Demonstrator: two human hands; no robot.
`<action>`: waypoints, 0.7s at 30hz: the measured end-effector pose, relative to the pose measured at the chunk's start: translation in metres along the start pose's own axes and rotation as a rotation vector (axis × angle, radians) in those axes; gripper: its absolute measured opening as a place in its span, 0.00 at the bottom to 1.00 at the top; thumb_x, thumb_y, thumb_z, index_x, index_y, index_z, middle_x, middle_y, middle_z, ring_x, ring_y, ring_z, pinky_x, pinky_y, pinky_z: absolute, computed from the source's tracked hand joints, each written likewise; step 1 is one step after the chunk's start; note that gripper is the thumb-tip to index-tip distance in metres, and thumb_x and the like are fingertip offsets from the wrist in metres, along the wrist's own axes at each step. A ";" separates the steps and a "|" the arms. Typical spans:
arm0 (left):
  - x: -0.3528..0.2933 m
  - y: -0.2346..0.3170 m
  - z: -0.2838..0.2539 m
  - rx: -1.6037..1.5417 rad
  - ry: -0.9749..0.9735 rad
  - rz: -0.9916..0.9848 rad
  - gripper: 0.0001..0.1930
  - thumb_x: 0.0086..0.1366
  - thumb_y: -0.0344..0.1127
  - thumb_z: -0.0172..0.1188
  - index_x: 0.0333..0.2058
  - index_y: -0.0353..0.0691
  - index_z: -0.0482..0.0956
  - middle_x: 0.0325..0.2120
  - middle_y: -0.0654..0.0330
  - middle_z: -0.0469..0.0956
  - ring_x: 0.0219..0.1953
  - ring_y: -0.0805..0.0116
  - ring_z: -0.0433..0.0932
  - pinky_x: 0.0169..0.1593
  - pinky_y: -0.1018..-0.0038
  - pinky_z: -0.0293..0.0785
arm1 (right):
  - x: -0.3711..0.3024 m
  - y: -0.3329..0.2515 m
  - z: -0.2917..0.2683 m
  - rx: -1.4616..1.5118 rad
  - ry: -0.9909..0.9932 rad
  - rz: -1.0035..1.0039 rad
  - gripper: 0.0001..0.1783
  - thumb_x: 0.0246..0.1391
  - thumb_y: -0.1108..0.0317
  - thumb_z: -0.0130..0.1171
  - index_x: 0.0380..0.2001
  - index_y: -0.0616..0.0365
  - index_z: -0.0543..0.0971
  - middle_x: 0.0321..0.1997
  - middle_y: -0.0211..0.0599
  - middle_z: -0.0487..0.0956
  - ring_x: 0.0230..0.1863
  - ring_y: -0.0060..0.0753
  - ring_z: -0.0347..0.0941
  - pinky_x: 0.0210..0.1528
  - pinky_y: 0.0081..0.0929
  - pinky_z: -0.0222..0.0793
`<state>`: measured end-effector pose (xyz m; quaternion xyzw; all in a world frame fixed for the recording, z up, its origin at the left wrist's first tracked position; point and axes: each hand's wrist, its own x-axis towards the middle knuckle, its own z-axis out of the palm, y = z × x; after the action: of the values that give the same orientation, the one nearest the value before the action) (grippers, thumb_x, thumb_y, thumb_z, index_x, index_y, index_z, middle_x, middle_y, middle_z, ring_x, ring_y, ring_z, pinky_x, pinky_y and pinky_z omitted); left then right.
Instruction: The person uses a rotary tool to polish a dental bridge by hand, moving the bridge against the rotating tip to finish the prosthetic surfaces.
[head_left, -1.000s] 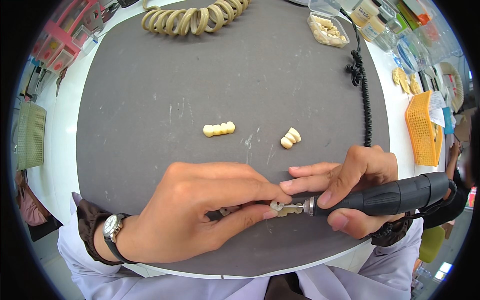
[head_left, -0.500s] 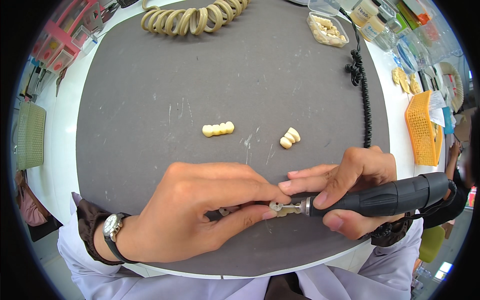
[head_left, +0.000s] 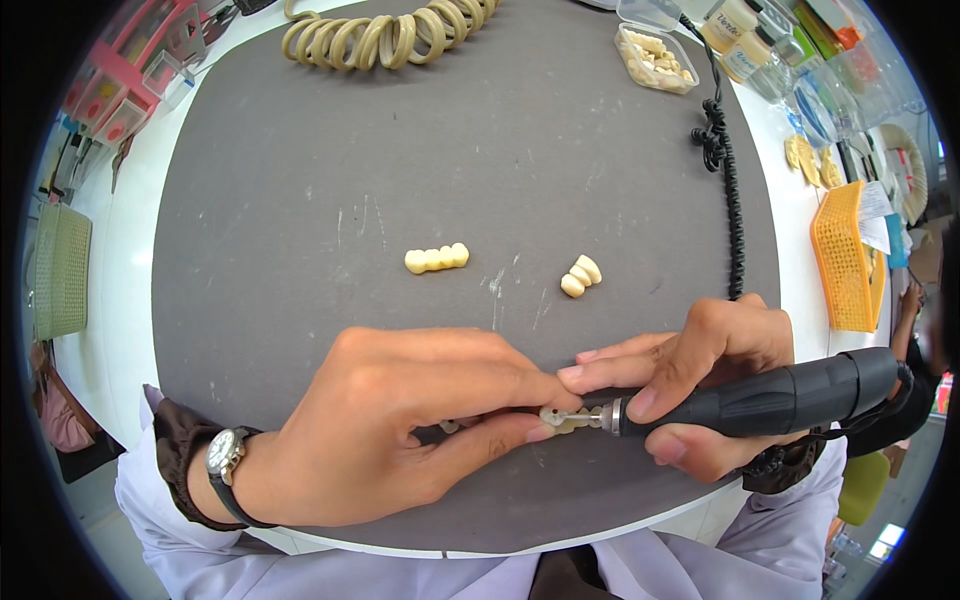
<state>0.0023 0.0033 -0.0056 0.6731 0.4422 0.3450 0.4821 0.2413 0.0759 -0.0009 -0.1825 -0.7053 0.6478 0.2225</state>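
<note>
A black handpiece (head_left: 765, 394) with a metal bur lies in my right hand (head_left: 705, 360), gripped between thumb and fingers. Its thin tip reaches left to a small whitish dental bridge (head_left: 551, 415) pinched between the thumb and forefinger of my left hand (head_left: 400, 425). The fingertips of both hands meet just above the tip. Much of the bridge is hidden by my left fingers. Beyond my hands, a yellowish row of joined tooth crowns (head_left: 436, 259) and a shorter cream dental bridge (head_left: 581, 276) rest on the grey mat.
The grey mat (head_left: 300, 200) covers the white table. A beige coiled hose (head_left: 390, 38) lies at the far edge, beside a clear box of tooth pieces (head_left: 654, 62). A black coiled cord (head_left: 733, 210) runs down the right, near a yellow basket (head_left: 840, 255). A green basket (head_left: 62, 270) stands left.
Very little differs. Both hands and the handpiece have shifted slightly, with the tip still against the held dental bridge. The pieces on the mat lie as before.
</note>
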 end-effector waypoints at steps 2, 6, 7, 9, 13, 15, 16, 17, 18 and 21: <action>0.000 0.000 0.000 -0.001 -0.004 -0.005 0.11 0.53 0.22 0.70 0.38 0.38 0.87 0.30 0.56 0.84 0.29 0.69 0.82 0.31 0.76 0.75 | -0.001 -0.001 0.001 0.009 0.016 0.012 0.15 0.48 0.73 0.71 0.29 0.66 0.73 0.37 0.74 0.79 0.50 0.65 0.77 0.60 0.55 0.68; -0.001 0.000 -0.001 -0.009 -0.007 0.003 0.11 0.54 0.22 0.70 0.38 0.38 0.87 0.30 0.56 0.84 0.29 0.68 0.82 0.31 0.76 0.75 | -0.002 -0.002 0.002 0.092 0.046 0.041 0.15 0.48 0.73 0.71 0.29 0.65 0.72 0.36 0.74 0.79 0.51 0.65 0.77 0.60 0.56 0.69; -0.001 0.000 -0.001 -0.010 -0.003 0.012 0.11 0.54 0.22 0.70 0.38 0.38 0.87 0.30 0.56 0.84 0.29 0.68 0.82 0.31 0.76 0.75 | -0.002 -0.002 0.002 0.103 0.043 0.041 0.15 0.48 0.73 0.71 0.29 0.65 0.72 0.36 0.74 0.79 0.51 0.65 0.77 0.59 0.56 0.69; 0.000 0.001 -0.001 -0.015 -0.009 0.006 0.11 0.54 0.22 0.70 0.38 0.38 0.87 0.30 0.56 0.84 0.29 0.68 0.82 0.32 0.76 0.75 | -0.003 0.000 0.001 0.104 0.042 0.040 0.14 0.48 0.73 0.70 0.29 0.65 0.72 0.36 0.74 0.79 0.51 0.65 0.77 0.60 0.56 0.68; 0.001 0.000 0.000 -0.020 -0.014 0.007 0.11 0.54 0.22 0.69 0.38 0.38 0.87 0.30 0.56 0.84 0.29 0.68 0.83 0.32 0.76 0.76 | -0.002 -0.002 0.000 0.039 0.026 0.036 0.13 0.49 0.74 0.70 0.29 0.65 0.72 0.35 0.73 0.79 0.51 0.66 0.77 0.60 0.57 0.68; -0.001 -0.001 0.000 -0.008 -0.011 0.007 0.11 0.54 0.22 0.69 0.38 0.38 0.87 0.30 0.56 0.84 0.29 0.68 0.83 0.32 0.76 0.76 | 0.000 -0.002 -0.001 0.010 0.008 0.015 0.13 0.49 0.74 0.70 0.29 0.65 0.72 0.35 0.73 0.80 0.50 0.66 0.77 0.60 0.57 0.68; -0.001 -0.001 0.001 -0.001 -0.010 0.007 0.11 0.54 0.22 0.69 0.38 0.38 0.87 0.30 0.56 0.84 0.29 0.68 0.83 0.32 0.76 0.76 | 0.000 -0.001 -0.001 0.026 0.012 0.007 0.14 0.48 0.74 0.70 0.29 0.65 0.72 0.35 0.72 0.80 0.50 0.66 0.77 0.59 0.57 0.69; -0.001 -0.001 0.000 0.003 -0.010 0.016 0.11 0.54 0.22 0.69 0.38 0.38 0.87 0.30 0.56 0.84 0.29 0.68 0.83 0.32 0.76 0.76 | 0.000 -0.001 -0.001 0.040 0.018 0.000 0.14 0.48 0.74 0.70 0.29 0.65 0.72 0.35 0.72 0.80 0.50 0.66 0.77 0.59 0.57 0.69; -0.001 -0.002 0.000 0.008 -0.010 0.025 0.11 0.54 0.22 0.69 0.38 0.38 0.87 0.30 0.56 0.84 0.29 0.68 0.83 0.32 0.76 0.76 | 0.000 0.001 0.001 0.084 0.038 -0.002 0.14 0.48 0.73 0.71 0.29 0.65 0.73 0.35 0.72 0.80 0.50 0.65 0.78 0.58 0.57 0.70; 0.000 -0.001 -0.001 0.008 -0.014 0.022 0.12 0.54 0.22 0.69 0.38 0.38 0.87 0.30 0.56 0.84 0.29 0.68 0.82 0.32 0.76 0.75 | -0.001 0.002 0.001 0.092 0.041 -0.008 0.15 0.48 0.72 0.72 0.29 0.65 0.73 0.35 0.71 0.80 0.50 0.64 0.78 0.57 0.56 0.71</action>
<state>0.0010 0.0040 -0.0061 0.6823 0.4327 0.3437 0.4787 0.2418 0.0744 -0.0035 -0.1825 -0.6707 0.6749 0.2478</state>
